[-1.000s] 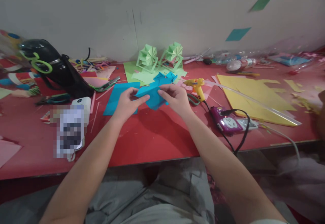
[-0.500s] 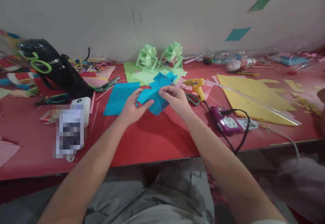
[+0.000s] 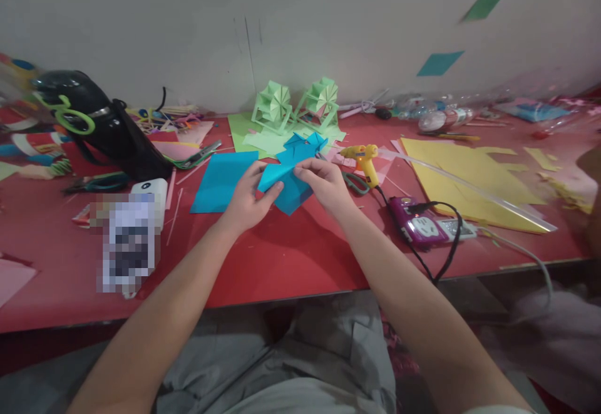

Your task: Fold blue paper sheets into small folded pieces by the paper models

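No text legible; label on yellow glue gun too small, blurred to read.

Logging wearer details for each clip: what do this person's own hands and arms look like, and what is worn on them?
The left hand and right hand are bare: no gloves, and no rings or markings that I can make out. Both forearms are uncovered, with no watch or bracelet showing. What looks like a pale sleeve edge shows at the lower right.
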Demonstrator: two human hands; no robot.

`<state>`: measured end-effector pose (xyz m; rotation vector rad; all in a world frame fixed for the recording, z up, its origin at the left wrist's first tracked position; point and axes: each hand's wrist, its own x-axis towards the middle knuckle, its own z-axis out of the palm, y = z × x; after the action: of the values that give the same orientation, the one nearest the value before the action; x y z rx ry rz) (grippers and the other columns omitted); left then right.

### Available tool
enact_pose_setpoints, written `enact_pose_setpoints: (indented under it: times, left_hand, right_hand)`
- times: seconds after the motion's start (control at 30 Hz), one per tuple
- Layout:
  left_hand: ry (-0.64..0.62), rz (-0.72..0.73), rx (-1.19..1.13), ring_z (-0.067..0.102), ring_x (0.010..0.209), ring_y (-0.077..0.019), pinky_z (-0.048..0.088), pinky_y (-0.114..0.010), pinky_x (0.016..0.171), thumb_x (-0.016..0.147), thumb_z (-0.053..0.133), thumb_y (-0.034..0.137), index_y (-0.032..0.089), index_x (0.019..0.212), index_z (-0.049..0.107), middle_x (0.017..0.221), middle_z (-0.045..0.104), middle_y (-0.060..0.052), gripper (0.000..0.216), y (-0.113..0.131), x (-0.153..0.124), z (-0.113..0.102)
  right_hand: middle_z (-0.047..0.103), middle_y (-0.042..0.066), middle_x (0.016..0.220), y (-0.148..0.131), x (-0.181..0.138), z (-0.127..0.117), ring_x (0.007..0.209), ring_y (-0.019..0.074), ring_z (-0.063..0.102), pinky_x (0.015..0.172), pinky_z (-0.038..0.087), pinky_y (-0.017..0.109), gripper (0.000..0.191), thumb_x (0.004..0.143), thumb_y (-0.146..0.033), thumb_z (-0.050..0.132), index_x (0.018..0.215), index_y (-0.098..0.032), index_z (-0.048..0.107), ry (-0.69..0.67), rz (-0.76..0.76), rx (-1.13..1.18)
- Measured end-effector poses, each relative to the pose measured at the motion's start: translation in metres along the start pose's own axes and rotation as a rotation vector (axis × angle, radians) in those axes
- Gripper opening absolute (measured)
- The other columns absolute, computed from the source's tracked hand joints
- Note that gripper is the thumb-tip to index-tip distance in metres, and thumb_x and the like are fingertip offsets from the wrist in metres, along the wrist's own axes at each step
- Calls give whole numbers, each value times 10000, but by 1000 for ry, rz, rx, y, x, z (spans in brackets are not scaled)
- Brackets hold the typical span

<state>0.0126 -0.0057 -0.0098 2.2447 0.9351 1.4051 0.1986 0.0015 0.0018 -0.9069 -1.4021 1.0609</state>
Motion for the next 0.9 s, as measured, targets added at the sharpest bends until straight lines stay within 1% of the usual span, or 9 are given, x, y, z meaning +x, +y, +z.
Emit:
enact_pose_setpoints:
  times: [0.1,0.2,0.37,0.43,0.53,0.67,0.77,0.83,0.9]
  left_hand:
    - [-30,69,78,597,918,-183,497,-334,833,964,569,333,210,869,642,970,602,-45,172,-4,0,-3]
    - [-46,112,187,574,920,-211,478,-372,821,966,550,370,207,851,652,972,593,-68,224,-6,0,-6]
    - [-115,110,364,555,936,-253,444,-415,822,952,544,392,210,848,682,1047,610,-114,251,-5,0,-12]
    - [-130,113,407,553,944,-264,436,-420,817,942,550,376,212,849,693,1078,616,-123,237,-6,0,-13]
    - [-150,132,446,554,955,-272,430,-425,812,925,559,322,215,866,708,1114,617,-128,193,-8,-1,-14]
    - [-159,124,455,560,988,-283,434,-437,833,904,549,231,222,923,722,1138,617,-130,174,-7,-2,-15]
    - [-102,88,375,571,1026,-277,452,-435,877,875,554,186,227,969,716,1133,617,-115,192,-6,0,-14]
    - [4,24,249,582,1060,-264,478,-416,894,856,567,186,226,1046,694,1138,616,-104,232,-6,2,-12]
    - [107,-98,69,600,1082,-248,510,-390,882,857,574,214,221,1153,641,1176,619,-105,303,-6,3,-11]
  right_hand:
    - [569,-16,658,0,0,0,637,109,460,585,352,258,221,730,-397,712,727,-179,674,9,26,29]
    - [579,-17,661,2,0,0,627,104,463,574,345,254,226,716,-401,728,737,-179,691,16,61,63]
    - [549,-27,618,4,1,1,594,105,474,557,386,251,257,675,-433,772,717,-193,690,25,181,173]
    - [531,-26,607,3,0,2,587,106,482,553,410,253,306,677,-474,782,657,-197,651,29,217,217]
    - [496,-28,581,3,-1,2,551,95,459,536,412,253,411,689,-529,786,577,-196,573,12,225,236]
    - [505,-32,576,7,0,0,533,88,449,526,392,249,384,695,-520,796,622,-190,614,-31,197,203]
    - [515,-33,583,10,3,-3,537,86,454,528,379,248,353,722,-507,780,668,-186,643,-26,156,193]
    - [504,-37,583,11,4,-4,542,87,454,533,377,248,345,735,-508,771,693,-188,651,-10,122,193]
    - [502,-36,596,11,5,-4,560,91,459,549,390,250,353,739,-524,765,703,-193,648,6,95,191]
